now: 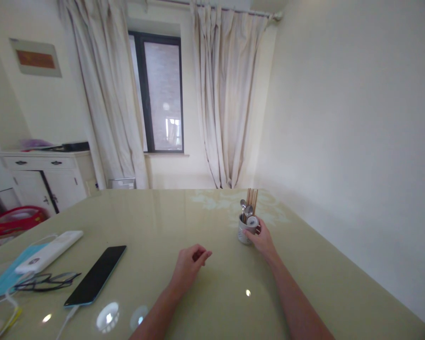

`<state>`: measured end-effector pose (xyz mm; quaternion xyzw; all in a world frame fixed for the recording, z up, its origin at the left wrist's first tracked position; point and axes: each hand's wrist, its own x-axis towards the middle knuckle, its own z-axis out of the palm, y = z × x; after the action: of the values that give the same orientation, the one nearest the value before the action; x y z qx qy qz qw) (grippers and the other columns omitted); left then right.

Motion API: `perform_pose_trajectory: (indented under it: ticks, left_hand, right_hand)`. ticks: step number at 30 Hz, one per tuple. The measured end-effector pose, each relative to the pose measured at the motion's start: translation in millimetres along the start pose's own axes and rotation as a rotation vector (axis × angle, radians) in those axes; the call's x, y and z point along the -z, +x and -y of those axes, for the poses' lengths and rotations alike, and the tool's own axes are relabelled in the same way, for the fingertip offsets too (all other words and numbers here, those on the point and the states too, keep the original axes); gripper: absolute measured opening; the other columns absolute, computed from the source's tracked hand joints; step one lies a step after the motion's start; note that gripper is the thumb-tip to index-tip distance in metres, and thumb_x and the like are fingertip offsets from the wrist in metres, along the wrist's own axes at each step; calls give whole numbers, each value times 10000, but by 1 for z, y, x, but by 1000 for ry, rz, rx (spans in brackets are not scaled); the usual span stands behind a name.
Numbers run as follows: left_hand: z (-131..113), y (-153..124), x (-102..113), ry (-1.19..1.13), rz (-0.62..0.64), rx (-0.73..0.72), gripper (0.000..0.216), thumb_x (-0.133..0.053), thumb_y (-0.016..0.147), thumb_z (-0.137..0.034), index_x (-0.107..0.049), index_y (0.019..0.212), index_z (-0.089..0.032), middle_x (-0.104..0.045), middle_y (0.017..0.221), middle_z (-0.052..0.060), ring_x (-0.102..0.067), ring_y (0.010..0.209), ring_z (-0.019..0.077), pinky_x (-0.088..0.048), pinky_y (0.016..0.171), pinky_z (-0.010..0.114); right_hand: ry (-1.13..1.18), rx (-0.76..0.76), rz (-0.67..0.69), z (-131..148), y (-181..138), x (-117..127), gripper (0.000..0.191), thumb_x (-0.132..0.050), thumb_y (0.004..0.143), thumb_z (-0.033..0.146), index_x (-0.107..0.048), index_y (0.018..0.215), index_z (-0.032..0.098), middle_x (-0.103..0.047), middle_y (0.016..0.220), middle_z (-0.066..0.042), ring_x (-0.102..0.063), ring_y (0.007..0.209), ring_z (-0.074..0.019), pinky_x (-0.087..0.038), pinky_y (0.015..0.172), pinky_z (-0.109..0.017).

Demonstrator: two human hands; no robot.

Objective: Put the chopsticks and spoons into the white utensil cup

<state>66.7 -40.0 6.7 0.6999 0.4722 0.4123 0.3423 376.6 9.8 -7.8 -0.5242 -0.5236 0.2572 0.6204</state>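
Observation:
A grey utensil holder (243, 232) stands upright on the table, right of centre. Several wooden chopsticks (252, 200) and metal spoons (248, 210) stick up out of it. My right hand (262, 240) is closed on the holder's right side, its thumb across the front and the other fingers partly hidden behind. A small white round piece (253, 221) shows at the rim, right by these fingers; what it is I cannot make out. Over the table to the left, my left hand (190, 264) is curled with fingers together, and nothing shows in it.
On the glossy green table (156, 222) a black phone (96, 275) lies on the left, a cable plugged in. Beside it are glasses (47, 282), a white power strip (49, 251) and a blue mask (12, 272). A wall (357, 141) runs along the right edge.

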Motion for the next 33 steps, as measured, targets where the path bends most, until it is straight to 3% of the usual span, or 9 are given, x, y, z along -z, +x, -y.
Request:
perform_pose_trajectory:
  ticks: [7,14,17,20,22,25,29,33]
  left_hand:
    - [6,0,-3,141,-7,-32,655,-398,984,-702,-711,732,-186,-419,497,-54,-424,506,140,-268,568,272]
    - [6,-2,-1,229,-51,-90,652,-330,1020,-691,-468,582,-228,-445,537,-20,-428,533,149,-260,596,296]
    - [1,-4,2,241,-86,-121,615,-333,1029,-663,-408,592,-238,-408,537,-26,-394,525,148,-227,591,308]
    - [-3,-6,2,265,-77,-154,579,-377,1037,-615,-429,601,-237,-421,540,-21,-404,530,156,-249,600,309]
    - [-3,-8,-1,298,-67,-176,551,-394,1042,-579,-490,619,-239,-482,552,-5,-444,547,170,-309,632,309]
    - [1,-10,-9,304,-18,-193,485,-380,1051,-531,-633,738,-260,-634,639,38,-562,633,213,-422,722,319]
    - [13,-12,-19,226,145,-240,397,-420,1036,-509,-739,1072,-274,-782,958,110,-699,865,280,-534,841,365]
    - [19,-13,-23,125,270,-280,508,-360,1062,-549,-732,1239,-252,-742,1252,158,-693,1131,314,-546,1014,430]
  right_hand:
    - [2,6,-31,-7,5,5,884,-903,619,634,-573,1318,205,-712,1261,-161,-706,1104,-353,-557,1042,-598]
    - [-54,-18,-96,-3,3,3,1006,-865,611,608,-496,1455,203,-632,1433,-181,-614,1309,-405,-452,1157,-622]
    - [-107,40,-211,15,-8,0,925,-774,737,653,-478,1478,186,-535,1538,-211,-489,1442,-407,-374,1211,-605]
    - [-208,196,-354,40,-27,-12,706,-638,914,625,-514,1448,179,-581,1453,-208,-523,1369,-367,-422,1160,-577]
    - [-235,240,-274,54,-43,-28,567,-554,984,610,-577,1383,208,-634,1357,-183,-561,1277,-356,-435,1135,-583]
    - [-200,321,52,68,-69,-58,421,-534,1036,586,-705,1193,235,-711,1151,-148,-624,1115,-339,-495,1047,-536]
    - [-118,433,511,75,-95,-90,495,-553,1033,658,-739,1254,256,-748,1164,-118,-660,1102,-305,-524,1012,-459]
    - [-43,430,640,80,-101,-94,515,-574,1023,683,-769,1245,261,-779,1209,-116,-690,1144,-298,-531,1030,-446]
